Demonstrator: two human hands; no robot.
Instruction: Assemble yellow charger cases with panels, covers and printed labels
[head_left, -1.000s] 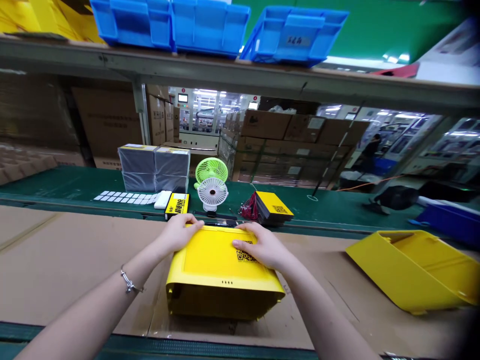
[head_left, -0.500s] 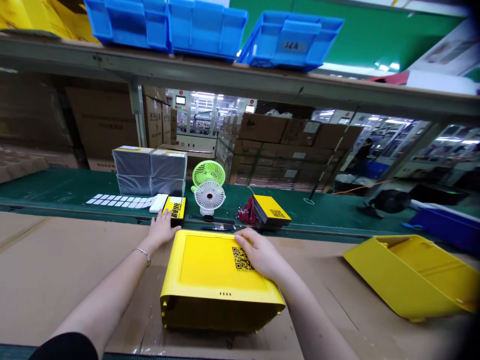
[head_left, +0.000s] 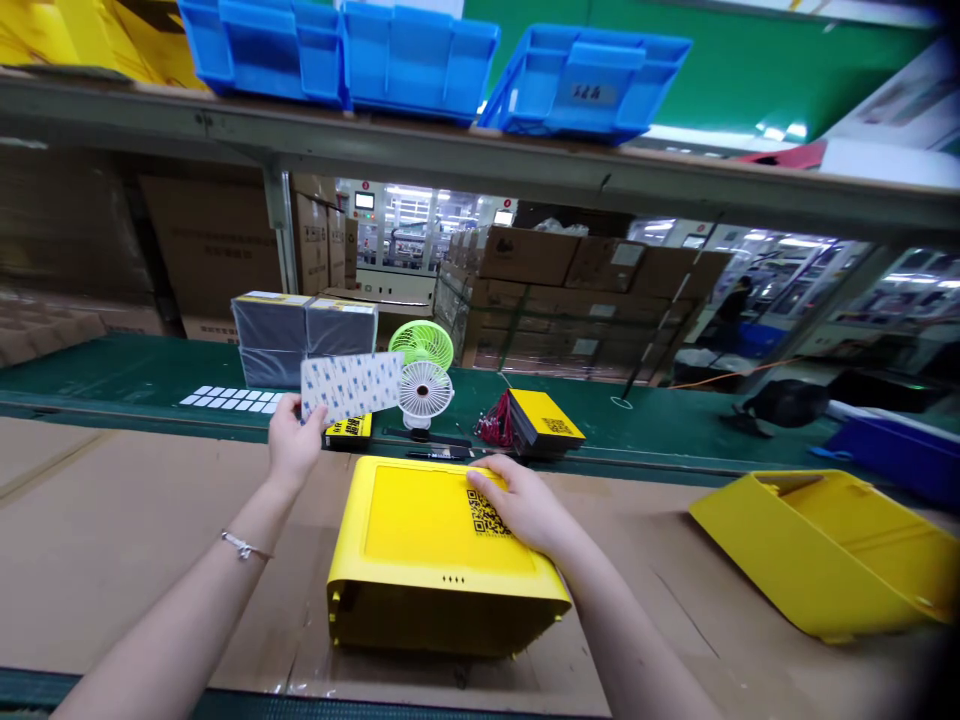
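Observation:
My left hand (head_left: 295, 440) pinches a white sheet (head_left: 351, 386) with a blue printed pattern, like the backing paper of a sticker, by its left end. The sheet is raised in front of the yellow-topped stack (head_left: 349, 428), partly covering it. A hollow yellow plastic housing (head_left: 427, 540) lies on the cardboard, its open side towards me. My right hand (head_left: 517, 505) grips its far right part, thumb on top near the printed QR code and fingers over the far edge. Part of the code is hidden under that hand.
Another yellow housing (head_left: 825, 560) lies on the right. Behind are white label pieces (head_left: 232, 399), wrapped grey blocks (head_left: 274, 335), a white fan (head_left: 425, 388), a green fan (head_left: 420, 342), red wires (head_left: 496, 424) and yellow-topped panels (head_left: 547, 418). Blue bins (head_left: 585, 85) stand on the shelf above.
My left hand has risen from beside the yellow-topped stack and moved left, now with the white sheet in it. My right hand stays on the housing.

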